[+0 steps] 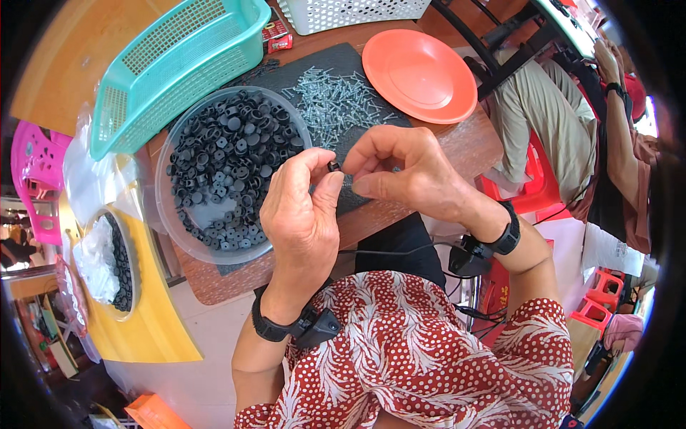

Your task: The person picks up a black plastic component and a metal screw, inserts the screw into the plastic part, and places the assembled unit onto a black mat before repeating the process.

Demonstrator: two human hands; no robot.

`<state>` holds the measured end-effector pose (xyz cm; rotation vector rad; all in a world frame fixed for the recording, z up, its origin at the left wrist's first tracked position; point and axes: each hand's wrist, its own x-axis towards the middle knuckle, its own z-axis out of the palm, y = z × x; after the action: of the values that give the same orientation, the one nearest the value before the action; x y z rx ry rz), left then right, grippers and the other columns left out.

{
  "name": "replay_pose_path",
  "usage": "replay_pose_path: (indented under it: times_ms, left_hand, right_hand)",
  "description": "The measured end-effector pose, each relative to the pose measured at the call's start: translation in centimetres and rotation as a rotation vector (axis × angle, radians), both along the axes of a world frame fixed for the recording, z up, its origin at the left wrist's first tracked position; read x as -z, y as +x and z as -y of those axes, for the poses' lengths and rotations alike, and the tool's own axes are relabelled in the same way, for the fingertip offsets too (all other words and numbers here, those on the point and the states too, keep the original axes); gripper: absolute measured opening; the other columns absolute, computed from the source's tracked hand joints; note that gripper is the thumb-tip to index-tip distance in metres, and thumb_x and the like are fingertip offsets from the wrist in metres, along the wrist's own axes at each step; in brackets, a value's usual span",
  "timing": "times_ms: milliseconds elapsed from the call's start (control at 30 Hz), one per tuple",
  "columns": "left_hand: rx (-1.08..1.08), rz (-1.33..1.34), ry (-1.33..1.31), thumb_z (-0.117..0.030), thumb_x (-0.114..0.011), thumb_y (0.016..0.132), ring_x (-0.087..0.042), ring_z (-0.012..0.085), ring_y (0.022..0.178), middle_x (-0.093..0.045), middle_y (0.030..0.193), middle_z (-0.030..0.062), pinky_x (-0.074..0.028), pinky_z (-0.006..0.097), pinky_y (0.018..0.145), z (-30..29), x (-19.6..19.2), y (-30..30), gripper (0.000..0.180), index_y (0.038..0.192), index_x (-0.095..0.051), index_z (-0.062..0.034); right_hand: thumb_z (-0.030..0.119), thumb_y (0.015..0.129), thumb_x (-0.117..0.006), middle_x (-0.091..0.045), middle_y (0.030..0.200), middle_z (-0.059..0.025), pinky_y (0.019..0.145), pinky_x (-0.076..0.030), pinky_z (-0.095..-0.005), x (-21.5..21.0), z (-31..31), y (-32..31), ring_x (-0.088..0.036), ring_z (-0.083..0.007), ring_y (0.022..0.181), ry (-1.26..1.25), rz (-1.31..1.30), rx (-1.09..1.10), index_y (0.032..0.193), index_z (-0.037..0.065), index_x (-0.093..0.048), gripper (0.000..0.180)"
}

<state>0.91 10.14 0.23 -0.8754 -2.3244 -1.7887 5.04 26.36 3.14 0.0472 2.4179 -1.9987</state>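
Note:
My left hand is closed, with a small black plastic part pinched between thumb and forefinger. Close beside that part is my right hand, its thumb and fingers drawn together in a pinch; whatever lies between them is too small to make out. Both hands are raised over the table's near edge. Just left of them stands a round clear tub full of black round plastic caps. A spread pile of silver screws lies on a dark mat beyond my hands.
An orange plate sits at the table's far right. Behind the tub are a turquoise basket and a white perforated basket. At left, a yellow surface bears an oval container. Another person sits at right.

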Motion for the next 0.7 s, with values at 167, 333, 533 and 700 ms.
replay_pose_path:
  times_ms: [167,333,533,700]
  left_hand:
    - [-0.046,-0.042,-0.001,0.002,-0.064,0.078,-0.057,0.0212,0.069,-0.058,0.078,0.0096,-0.046,0.03,0.061,-0.8,0.5,0.0,0.02,0.096,-0.057,-0.0006]
    - [-0.136,-0.155,-0.06,0.0,-0.063,0.08,-0.057,0.0205,0.06,-0.056,0.067,0.0092,-0.045,0.029,0.055,-1.3,1.1,0.0,0.021,0.099,-0.054,-0.0007]
    - [-0.139,0.057,-0.006,-0.005,-0.054,0.09,-0.044,0.0031,0.061,-0.053,0.073,-0.002,-0.037,0.017,0.054,-1.0,0.2,0.2,0.015,0.104,-0.051,-0.0002]
    - [-0.119,0.216,0.155,-0.007,-0.056,0.09,-0.044,0.0026,0.06,-0.052,0.071,-0.0022,-0.036,0.015,0.052,-0.1,-0.1,0.3,0.016,0.103,-0.052,0.0006]
  right_hand:
    - [-0.003,0.072,-0.063,-0.061,0.075,-0.0061,0.063,-0.047,-0.0241,0.1,-0.3,0.2,-0.057,-0.009,0.07,-0.107,0.038,-0.011,0.086,-0.005,-0.06,0.015]
    - [-0.003,0.072,-0.066,-0.059,0.077,-0.0027,0.06,-0.044,-0.0225,0.8,0.4,0.8,-0.054,-0.0088,0.068,0.101,-0.238,0.106,0.087,-0.002,-0.061,0.016]
    - [-0.007,0.064,-0.063,-0.056,0.074,-0.0114,0.058,-0.043,-0.0363,2.8,-0.6,-0.5,-0.052,-0.0299,0.067,0.54,-0.686,0.092,0.08,0.001,-0.057,0.019]
    - [-0.005,0.062,-0.064,-0.055,0.075,-0.0099,0.061,-0.042,-0.0369,6.0,-1.5,-2.6,-0.05,-0.0285,0.071,0.708,-0.648,0.079,0.076,0.003,-0.057,0.017]
